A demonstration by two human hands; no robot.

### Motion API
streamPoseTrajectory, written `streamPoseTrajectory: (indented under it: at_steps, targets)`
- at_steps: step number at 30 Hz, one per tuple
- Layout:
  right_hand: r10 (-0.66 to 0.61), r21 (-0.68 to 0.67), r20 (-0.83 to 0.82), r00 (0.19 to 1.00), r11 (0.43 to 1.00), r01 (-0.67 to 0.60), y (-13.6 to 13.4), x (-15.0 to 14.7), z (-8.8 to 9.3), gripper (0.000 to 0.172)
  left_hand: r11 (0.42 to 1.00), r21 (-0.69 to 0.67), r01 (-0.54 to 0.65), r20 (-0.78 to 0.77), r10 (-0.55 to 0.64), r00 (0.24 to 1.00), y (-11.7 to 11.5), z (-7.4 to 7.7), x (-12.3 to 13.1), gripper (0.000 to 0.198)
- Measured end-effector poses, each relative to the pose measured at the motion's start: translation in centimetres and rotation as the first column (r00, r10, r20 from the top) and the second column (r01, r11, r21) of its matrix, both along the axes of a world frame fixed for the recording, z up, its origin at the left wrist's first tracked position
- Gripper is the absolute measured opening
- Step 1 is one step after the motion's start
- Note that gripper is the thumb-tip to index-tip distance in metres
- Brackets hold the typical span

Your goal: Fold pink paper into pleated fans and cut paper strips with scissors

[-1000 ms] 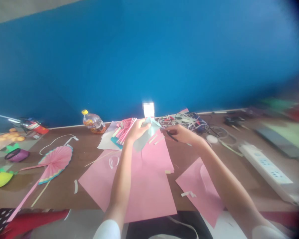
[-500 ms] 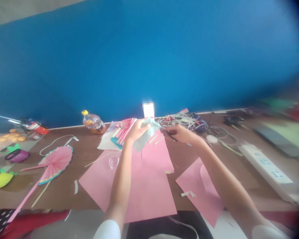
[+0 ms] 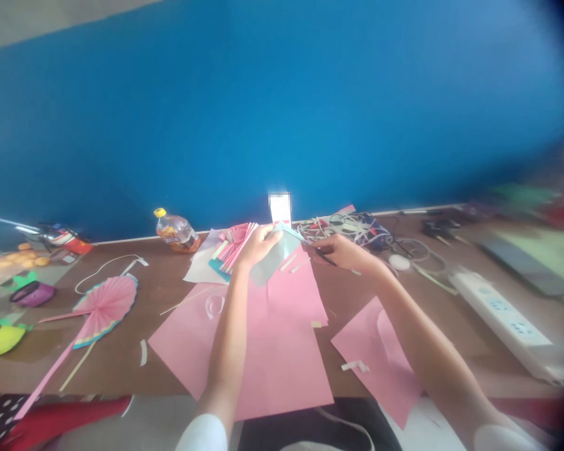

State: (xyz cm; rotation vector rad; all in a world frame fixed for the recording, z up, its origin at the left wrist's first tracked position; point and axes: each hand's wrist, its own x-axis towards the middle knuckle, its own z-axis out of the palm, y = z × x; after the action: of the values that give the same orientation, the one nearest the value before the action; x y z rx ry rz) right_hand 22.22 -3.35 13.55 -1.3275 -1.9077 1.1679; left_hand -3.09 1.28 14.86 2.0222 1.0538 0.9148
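Left hand (image 3: pixel 258 245) fingers pinch pale paper (image 3: pixel 273 260); right hand (image 3: pixel 342 252) grips dark tool (image 3: pixel 326 257) (blurred).

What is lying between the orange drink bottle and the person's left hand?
In the head view, a bundle of folded pink paper on a white sheet lies between the bottle and the left hand.

Middle: the big paper sheet (image 3: pixel 272 351) is lying on the tabletop (image 3: pixel 117 366).
Right: the small paper sheet (image 3: pixel 373 354) is lying beside it, with the power strip (image 3: pixel 502 313) farther right.
Left: the paper fan (image 3: pixel 106 304) is lying well apart.
Back: the bottle (image 3: pixel 176 230) is lying by the wall (image 3: pixel 282 113), with the wires (image 3: pixel 357 227) to its right.
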Motion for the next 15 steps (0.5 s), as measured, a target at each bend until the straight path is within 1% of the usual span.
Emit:
streamPoseTrajectory:
  at_steps: [2,7,10,15]
  targets:
    - [0.005,0.006,-0.003,1.000,1.000,-0.005,-0.03,-0.01,0.03,0.044,1.000,-0.003,-0.008,0.014,0.008,1.000,-0.07,0.09,0.03,0.037]
    - [0.002,0.033,-0.013,1.000,0.999,-0.001,-0.12,-0.14,0.20,0.045,0.999,-0.032,-0.029,0.038,0.030,0.999,-0.07,-0.03,-0.01,0.037]
    - [0.007,0.019,-0.007,1.000,1.000,-0.007,-0.14,-0.13,0.22,0.045,0.997,-0.050,-0.051,0.043,0.053,0.998,0.03,-0.14,-0.03,0.038]
    - [0.014,-0.013,-0.006,1.000,1.000,-0.014,-0.28,-0.11,0.40,0.045,0.998,-0.056,0.025,0.052,-0.022,0.998,0.16,-0.11,0.14,0.037]
